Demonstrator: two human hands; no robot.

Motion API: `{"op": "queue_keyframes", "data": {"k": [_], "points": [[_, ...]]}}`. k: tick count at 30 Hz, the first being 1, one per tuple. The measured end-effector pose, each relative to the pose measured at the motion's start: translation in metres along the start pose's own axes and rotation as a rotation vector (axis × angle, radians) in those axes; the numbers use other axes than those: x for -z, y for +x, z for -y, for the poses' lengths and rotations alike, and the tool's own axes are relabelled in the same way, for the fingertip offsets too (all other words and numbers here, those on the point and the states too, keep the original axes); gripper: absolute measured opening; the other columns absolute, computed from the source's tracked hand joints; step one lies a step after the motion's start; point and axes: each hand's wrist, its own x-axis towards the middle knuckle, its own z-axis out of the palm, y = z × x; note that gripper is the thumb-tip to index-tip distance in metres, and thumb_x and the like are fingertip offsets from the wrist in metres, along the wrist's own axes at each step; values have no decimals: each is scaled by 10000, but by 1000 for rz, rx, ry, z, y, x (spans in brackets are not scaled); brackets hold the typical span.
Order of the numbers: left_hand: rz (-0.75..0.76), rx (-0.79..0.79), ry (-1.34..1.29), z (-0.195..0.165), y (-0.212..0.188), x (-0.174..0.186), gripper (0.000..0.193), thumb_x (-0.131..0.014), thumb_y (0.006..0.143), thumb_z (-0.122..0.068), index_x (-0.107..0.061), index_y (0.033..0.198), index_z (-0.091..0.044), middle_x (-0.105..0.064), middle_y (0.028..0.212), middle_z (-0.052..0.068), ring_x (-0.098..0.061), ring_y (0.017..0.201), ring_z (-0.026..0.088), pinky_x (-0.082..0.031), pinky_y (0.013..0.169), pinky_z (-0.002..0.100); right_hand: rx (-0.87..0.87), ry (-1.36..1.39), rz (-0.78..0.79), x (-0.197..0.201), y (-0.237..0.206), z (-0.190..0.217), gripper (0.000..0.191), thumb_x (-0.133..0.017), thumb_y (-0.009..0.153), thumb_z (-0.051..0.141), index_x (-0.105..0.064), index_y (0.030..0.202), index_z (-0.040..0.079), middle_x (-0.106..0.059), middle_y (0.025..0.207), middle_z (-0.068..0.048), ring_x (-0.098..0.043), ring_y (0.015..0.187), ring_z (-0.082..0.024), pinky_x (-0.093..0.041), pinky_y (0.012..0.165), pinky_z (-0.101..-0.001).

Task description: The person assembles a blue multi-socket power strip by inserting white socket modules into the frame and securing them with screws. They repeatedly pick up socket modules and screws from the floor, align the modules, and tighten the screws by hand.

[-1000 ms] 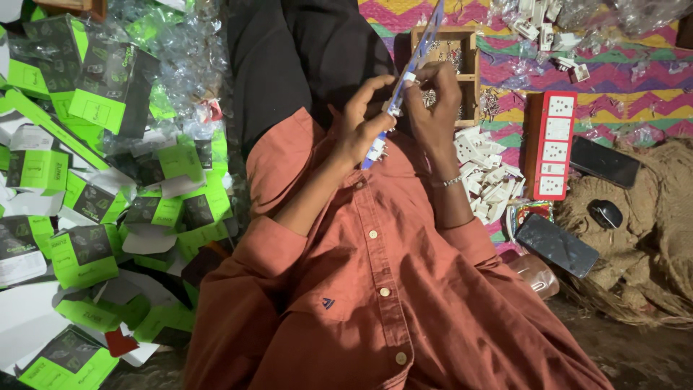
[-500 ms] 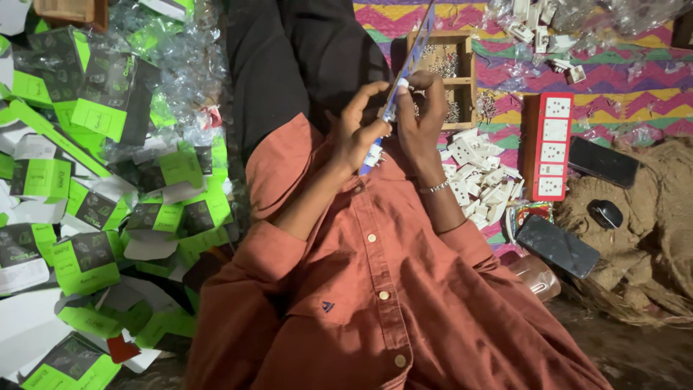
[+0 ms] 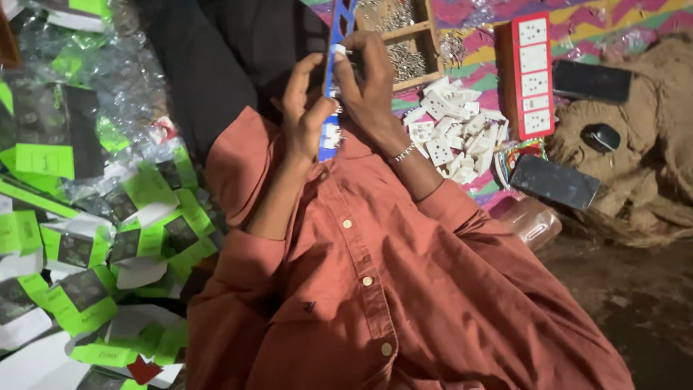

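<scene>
hands: left hand and right hand still grip blue strip; view: closer now

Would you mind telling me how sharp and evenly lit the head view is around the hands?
Head view: both hands, left hand and right hand, and the blue strip look slightly soft; the floor at lower right is dim; the green-and-white packets are bright.
</scene>
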Motion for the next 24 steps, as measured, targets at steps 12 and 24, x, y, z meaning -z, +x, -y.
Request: {"op": "queue_keyframes", "data": {"k": [12,24], "points": [[152,-178,158,-57,-2,-8,974,-657,837,93,-172,1659,-97,-384,1570,67,-512,1245,139,-534,922,235,-502,-68,462,113,-31,-71,238,-712,1044,246,-712,1064,9,-688,928,-58,-645,819,-144,-513,722,-291],[211,-353,1212,-67,-4,4,1075,-927,700,-149,-340,1599,-85,-484,1496,182,-466,1310,419,-440,1144,495,-437,-646,918,205,-116,-138,447,-838,798,236,-743,1231,177,-742,1069,-111,-702,973,-328,-554,811,-426]]}}
